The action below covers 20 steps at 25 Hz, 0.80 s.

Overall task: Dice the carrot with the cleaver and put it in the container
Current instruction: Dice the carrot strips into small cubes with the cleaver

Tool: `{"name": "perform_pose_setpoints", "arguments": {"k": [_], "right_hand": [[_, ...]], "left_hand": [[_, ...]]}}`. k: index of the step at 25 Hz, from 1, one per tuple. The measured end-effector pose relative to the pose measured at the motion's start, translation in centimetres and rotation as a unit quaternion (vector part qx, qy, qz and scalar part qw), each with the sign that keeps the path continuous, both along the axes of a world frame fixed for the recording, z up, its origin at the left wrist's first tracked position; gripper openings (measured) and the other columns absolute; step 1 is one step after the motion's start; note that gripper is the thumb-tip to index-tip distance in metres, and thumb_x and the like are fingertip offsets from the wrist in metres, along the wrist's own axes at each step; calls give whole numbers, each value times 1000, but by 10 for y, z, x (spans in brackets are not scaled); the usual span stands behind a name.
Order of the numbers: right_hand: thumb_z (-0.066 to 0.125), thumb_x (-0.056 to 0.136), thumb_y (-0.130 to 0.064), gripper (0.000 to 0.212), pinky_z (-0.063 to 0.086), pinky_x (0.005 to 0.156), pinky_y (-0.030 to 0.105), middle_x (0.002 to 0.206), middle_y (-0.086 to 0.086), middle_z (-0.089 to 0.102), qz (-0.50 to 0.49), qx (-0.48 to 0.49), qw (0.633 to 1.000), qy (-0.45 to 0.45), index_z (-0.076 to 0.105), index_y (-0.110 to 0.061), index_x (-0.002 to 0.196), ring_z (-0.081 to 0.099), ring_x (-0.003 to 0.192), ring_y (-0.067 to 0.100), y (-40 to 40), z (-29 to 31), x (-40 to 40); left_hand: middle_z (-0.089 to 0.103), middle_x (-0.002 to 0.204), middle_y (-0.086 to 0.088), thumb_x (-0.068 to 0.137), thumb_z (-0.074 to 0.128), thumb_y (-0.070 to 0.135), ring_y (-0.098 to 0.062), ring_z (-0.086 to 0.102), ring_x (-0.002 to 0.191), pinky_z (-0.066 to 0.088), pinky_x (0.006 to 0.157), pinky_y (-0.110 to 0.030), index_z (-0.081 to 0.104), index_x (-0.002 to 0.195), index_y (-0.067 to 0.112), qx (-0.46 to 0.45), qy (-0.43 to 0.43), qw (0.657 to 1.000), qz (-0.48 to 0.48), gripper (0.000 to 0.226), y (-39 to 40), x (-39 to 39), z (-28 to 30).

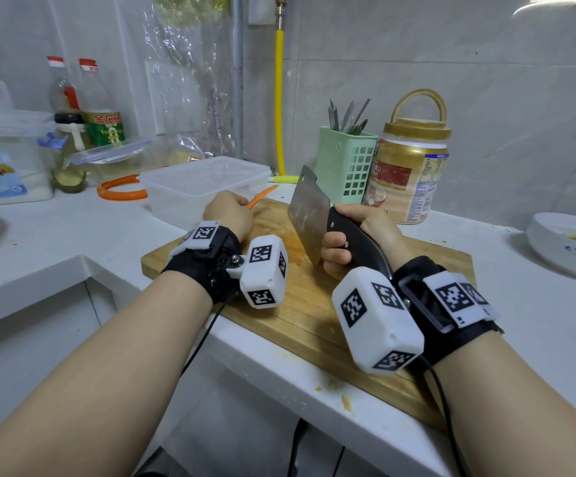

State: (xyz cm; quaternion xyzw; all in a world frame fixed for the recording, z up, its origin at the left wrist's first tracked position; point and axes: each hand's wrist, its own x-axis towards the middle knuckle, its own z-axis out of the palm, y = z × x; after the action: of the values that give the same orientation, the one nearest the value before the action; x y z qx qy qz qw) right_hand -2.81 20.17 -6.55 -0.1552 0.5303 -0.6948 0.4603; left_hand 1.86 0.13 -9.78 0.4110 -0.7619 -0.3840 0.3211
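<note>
My right hand [352, 239] grips the black handle of a steel cleaver [309, 215], its blade raised above the wooden cutting board [300, 304]. My left hand [228, 213] is curled over a thin orange carrot strip [262, 196] at the board's far left corner; only the strip's far end shows past my fingers. A clear plastic container [204, 187] stands just behind my left hand, at the board's far left edge. Both wrists wear black straps with white marker cubes.
A green utensil basket [345, 163] and a gold-lidded jar [410, 173] stand behind the board. A white bowl [568, 246] sits at the right. Bottles [101, 108], an orange ring [121, 192] and lidded boxes crowd the left counter. The counter's front edge runs under my wrists.
</note>
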Motion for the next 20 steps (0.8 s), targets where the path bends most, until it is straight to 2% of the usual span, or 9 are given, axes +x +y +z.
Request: {"name": "perform_pose_setpoints", "arguments": {"k": [5, 8, 12, 15, 17, 20], "right_hand": [[36, 99, -33, 33, 20, 54, 26, 45, 1, 40, -68, -24, 997, -10, 39, -10, 76, 36, 31, 15, 5, 0, -10], [33, 100, -34, 37, 23, 52, 25, 46, 0, 39, -71, -40, 997, -13, 41, -10, 73, 36, 31, 14, 9, 0, -12], [35, 100, -34, 34, 23, 51, 25, 48, 0, 38, -82, -51, 995, -2, 40, -11, 76, 35, 33, 14, 7, 2, -7], [37, 99, -34, 27, 26, 46, 19, 48, 1, 38, -84, -53, 995, 14, 41, -13, 81, 35, 33, 15, 7, 1, -9], [37, 98, -33, 25, 26, 44, 19, 49, 1, 37, -74, -48, 996, 24, 41, -14, 82, 34, 33, 15, 6, 0, -9], [40, 97, -33, 24, 21, 48, 23, 49, 1, 37, -62, -33, 997, 37, 41, -14, 82, 34, 34, 15, 5, -1, -8]], "left_hand": [[65, 121, -9, 93, 58, 10, -27, 59, 112, 47, 99, -35, 71, 109, 15, -11, -18, 998, -56, 21, 1, 0, -1], [69, 107, -4, 88, 63, 6, -20, 61, 105, 48, 95, -32, 73, 96, 18, -13, -25, 991, -127, 17, 5, 2, 0], [64, 87, 9, 87, 58, 0, -15, 57, 95, 43, 84, -27, 72, 84, 17, -19, -68, 977, -204, 22, 12, 4, 5], [72, 95, 1, 81, 56, 3, -20, 62, 100, 49, 92, -37, 74, 85, 7, -33, -96, 970, -219, 19, 9, 2, 4], [73, 100, -6, 77, 62, 16, -25, 64, 102, 49, 97, -43, 74, 89, 6, -38, -101, 969, -222, 20, 10, 2, 3], [72, 98, 0, 79, 75, 21, -19, 63, 101, 49, 95, -36, 75, 87, 11, -40, -101, 960, -258, 12, 9, 3, 2]]}}
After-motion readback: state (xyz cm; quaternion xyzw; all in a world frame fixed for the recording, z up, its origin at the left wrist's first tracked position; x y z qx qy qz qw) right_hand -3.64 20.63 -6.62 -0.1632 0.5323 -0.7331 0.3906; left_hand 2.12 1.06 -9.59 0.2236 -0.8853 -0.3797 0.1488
